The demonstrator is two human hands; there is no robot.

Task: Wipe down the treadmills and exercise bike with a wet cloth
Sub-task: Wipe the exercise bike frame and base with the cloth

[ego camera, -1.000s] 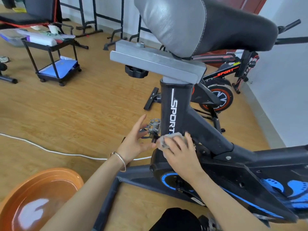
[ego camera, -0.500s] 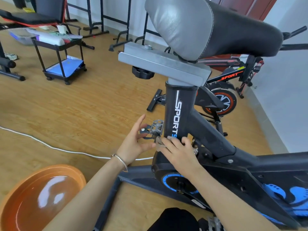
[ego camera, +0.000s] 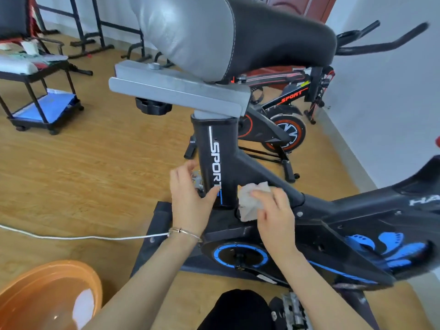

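The cloth (ego camera: 250, 203), white and crumpled, sits at the centre of the frame against the bike (ego camera: 333, 217), in the crook where the post (ego camera: 214, 148) meets the sloping tube. The right hand (ego camera: 277, 220) lies over it with fingers spread fairly flat, pressing it to the black frame; the cloth's right part is hidden under those fingers. Left of the post, the left hand (ego camera: 188, 203) reaches up with its thumb against the post's lower end. It covers most of the far pedal (ego camera: 197, 179), and its fingertips are blurred, so I cannot tell whether it grips the pedal or only touches it. A bracelet (ego camera: 183, 232) circles that wrist.

The saddle (ego camera: 238, 32) fills the top centre, cut off by the upper edge. The bike's front runs out of the frame at the right, smeared there. At the bottom edge the near pedal (ego camera: 292, 308) shows only in part, beside a dark rounded shape too cropped to identify.

In the lower left corner an orange basin (ego camera: 78, 270), cut off by two edges, holds clear water (ego camera: 47, 310) that glares white. A white cord (ego camera: 71, 237) crosses the wooden floor (ego camera: 95, 175) from the left edge and disappears behind the left wrist. A second bike (ego camera: 285, 129), with red trim, stands beyond the post, partly hidden by it. In the upper left a black cart (ego camera: 47, 75) carries pale items too blurred to name.
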